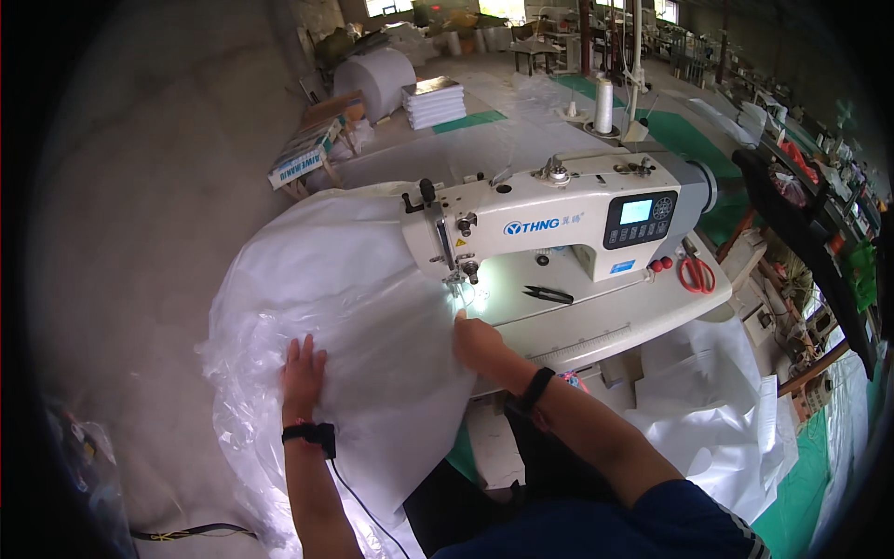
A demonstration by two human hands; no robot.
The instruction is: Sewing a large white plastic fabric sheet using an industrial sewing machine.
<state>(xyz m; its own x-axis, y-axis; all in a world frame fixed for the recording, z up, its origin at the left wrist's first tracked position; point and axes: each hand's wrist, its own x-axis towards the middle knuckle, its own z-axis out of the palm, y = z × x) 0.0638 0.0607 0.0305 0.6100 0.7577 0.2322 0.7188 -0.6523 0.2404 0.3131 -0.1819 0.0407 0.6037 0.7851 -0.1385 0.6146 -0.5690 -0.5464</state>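
A large white translucent plastic sheet (382, 335) spreads over the left of the sewing table and hangs down toward me. My left hand (304, 374) lies flat on it, fingers spread. My right hand (478, 343) is closed at the sheet's right edge, just in front of the needle area of a white sewing machine (577, 200); the fingers seem to pinch that edge, though their tips are partly hidden. The machine's lamp lights the spot by the presser foot (456, 279). Black thread snips (548, 294) lie on the bed right of the needle.
Red-handled scissors (696, 274) rest at the table's right end beside two red balls (661, 265). A thread cone (603, 106) stands behind the machine. More white sheeting (698, 391) hangs at right. Farther back are a stack of white packs (434, 102) and a large roll (374, 82).
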